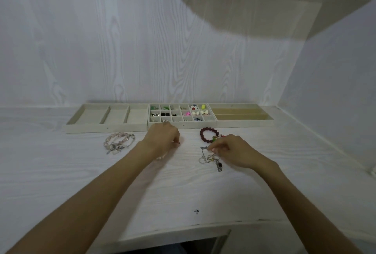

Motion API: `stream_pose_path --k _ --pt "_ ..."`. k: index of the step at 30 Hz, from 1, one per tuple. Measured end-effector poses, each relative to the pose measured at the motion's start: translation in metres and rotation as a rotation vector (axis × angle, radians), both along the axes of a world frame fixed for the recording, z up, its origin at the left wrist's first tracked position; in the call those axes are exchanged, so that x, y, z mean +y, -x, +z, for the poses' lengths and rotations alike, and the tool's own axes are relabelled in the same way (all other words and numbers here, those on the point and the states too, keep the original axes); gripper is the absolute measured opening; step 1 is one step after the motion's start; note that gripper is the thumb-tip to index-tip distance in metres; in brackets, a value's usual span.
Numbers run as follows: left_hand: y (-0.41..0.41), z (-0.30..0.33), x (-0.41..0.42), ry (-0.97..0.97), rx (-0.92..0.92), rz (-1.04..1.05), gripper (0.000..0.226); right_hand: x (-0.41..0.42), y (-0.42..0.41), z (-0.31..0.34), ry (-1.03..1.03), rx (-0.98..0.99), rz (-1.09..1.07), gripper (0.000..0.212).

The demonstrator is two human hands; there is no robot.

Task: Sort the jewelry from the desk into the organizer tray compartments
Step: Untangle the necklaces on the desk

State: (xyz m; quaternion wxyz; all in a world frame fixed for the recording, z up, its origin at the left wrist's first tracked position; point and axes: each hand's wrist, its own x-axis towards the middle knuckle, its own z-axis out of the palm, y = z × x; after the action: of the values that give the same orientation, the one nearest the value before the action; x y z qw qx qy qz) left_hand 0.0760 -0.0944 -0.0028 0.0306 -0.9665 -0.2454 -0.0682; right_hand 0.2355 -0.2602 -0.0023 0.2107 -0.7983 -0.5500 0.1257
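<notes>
Two bare forearms reach across the white desk. Right hand: fingertips pinch a tangled silver chain with a dark charm, lying on the desk. Left hand: fingers curled, knuckles up; whether it holds anything cannot be determined. Dark red bead bracelet: just beyond the right hand. Pale pink bead bracelets: to the left. Far edge: three trays side by side; the middle tray holds small pieces in its grid compartments.

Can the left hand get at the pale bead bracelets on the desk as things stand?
Probably yes. The pale bracelets lie in the open just left of the left hand, with nothing between them, though its curled fingers may already hold something.
</notes>
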Motion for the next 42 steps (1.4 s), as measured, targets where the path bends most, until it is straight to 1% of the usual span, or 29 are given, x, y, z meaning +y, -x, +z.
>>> stream_pose_path --k 2,3,4,5,7,8,9,10,12,13,15,17,20,21,23,25,26,27,28,29,31,32,33,34,39,42 --pt "-0.002 -0.004 0.004 0.004 0.029 -0.037 0.02 0.002 -0.003 0.003 -0.025 0.056 -0.031 0.032" --pt "-0.004 -0.004 0.005 0.071 -0.017 -0.04 0.022 0.002 -0.005 0.006 -0.044 0.118 -0.048 0.032" --pt "-0.004 -0.002 0.004 0.191 -0.104 -0.039 0.023 0.002 -0.006 0.009 -0.076 0.209 -0.063 0.032" --pt "-0.011 0.001 0.007 0.356 -0.2 -0.048 0.025 0.006 -0.011 0.012 -0.113 0.334 -0.083 0.03" --pt "-0.025 0.011 0.009 0.766 -0.324 -0.076 0.031 0.015 -0.017 0.019 -0.185 0.542 -0.113 0.026" --pt "-0.032 0.015 0.013 0.939 -0.348 -0.066 0.034 0.022 -0.02 0.022 -0.212 0.581 -0.119 0.024" --pt "-0.042 0.02 0.019 1.062 -0.357 -0.041 0.039 0.034 -0.028 0.024 -0.227 0.607 -0.118 0.024" --pt "-0.05 0.022 0.024 1.144 -0.359 -0.021 0.045 0.043 -0.031 0.026 -0.247 0.629 -0.113 0.024" --pt "-0.068 0.026 0.037 1.236 -0.364 0.004 0.052 0.064 -0.043 0.03 -0.295 0.663 -0.114 0.023" --pt "-0.075 0.029 0.041 1.258 -0.372 0.015 0.049 0.072 -0.049 0.032 -0.326 0.672 -0.121 0.023" --pt "-0.087 0.034 0.049 1.332 -0.401 0.033 0.035 0.085 -0.059 0.037 -0.367 0.671 -0.148 0.019" --pt "-0.095 0.045 0.057 1.381 -0.413 0.071 0.033 0.095 -0.071 0.048 -0.358 0.649 -0.189 0.013" --pt "-0.105 0.057 0.059 1.341 -0.412 0.087 0.031 0.103 -0.081 0.064 -0.321 0.597 -0.229 0.011" --pt "-0.113 0.067 0.058 1.351 -0.438 0.104 0.028 0.105 -0.09 0.075 -0.293 0.592 -0.247 0.011" --pt "-0.113 0.065 0.052 1.319 -0.533 0.146 0.024 0.103 -0.091 0.075 -0.262 0.546 -0.247 0.009" --pt "-0.113 0.064 0.056 1.286 -0.615 0.202 0.016 0.102 -0.102 0.084 -0.198 0.508 -0.231 0.014" --pt "-0.108 0.058 0.057 1.278 -0.623 0.206 0.013 0.1 -0.104 0.085 -0.178 0.507 -0.228 0.017" --pt "-0.104 0.058 0.056 1.315 -0.626 0.221 0.021 0.095 -0.109 0.089 -0.152 0.506 -0.222 0.019" --pt "-0.099 0.051 0.057 1.278 -0.589 0.247 0.034 0.092 -0.112 0.089 -0.137 0.499 -0.224 0.019" --pt "-0.093 0.046 0.057 1.14 -0.491 0.275 0.039 0.088 -0.114 0.087 -0.12 0.493 -0.218 0.018" --pt "-0.086 0.043 0.049 0.696 -0.182 0.322 0.037 0.086 -0.122 0.083 -0.064 0.441 -0.193 0.013" --pt "-0.082 0.039 0.044 0.556 -0.09 0.332 0.041 0.086 -0.123 0.081 -0.027 0.403 -0.175 0.013" --pt "-0.078 0.035 0.036 0.503 -0.034 0.333 0.047 0.086 -0.124 0.078 0.014 0.354 -0.153 0.013" --pt "-0.076 0.034 0.027 0.488 -0.017 0.346 0.052 0.087 -0.126 0.077 0.051 0.308 -0.13 0.013" --pt "-0.07 0.023 0.004 0.444 -0.056 0.411 0.062 0.101 -0.134 0.073 0.12 0.212 -0.008 0.015" --pt "-0.07 0.02 0.0 0.459 -0.105 0.427 0.066 0.114 -0.136 0.07 0.141 0.161 0.047 0.015"
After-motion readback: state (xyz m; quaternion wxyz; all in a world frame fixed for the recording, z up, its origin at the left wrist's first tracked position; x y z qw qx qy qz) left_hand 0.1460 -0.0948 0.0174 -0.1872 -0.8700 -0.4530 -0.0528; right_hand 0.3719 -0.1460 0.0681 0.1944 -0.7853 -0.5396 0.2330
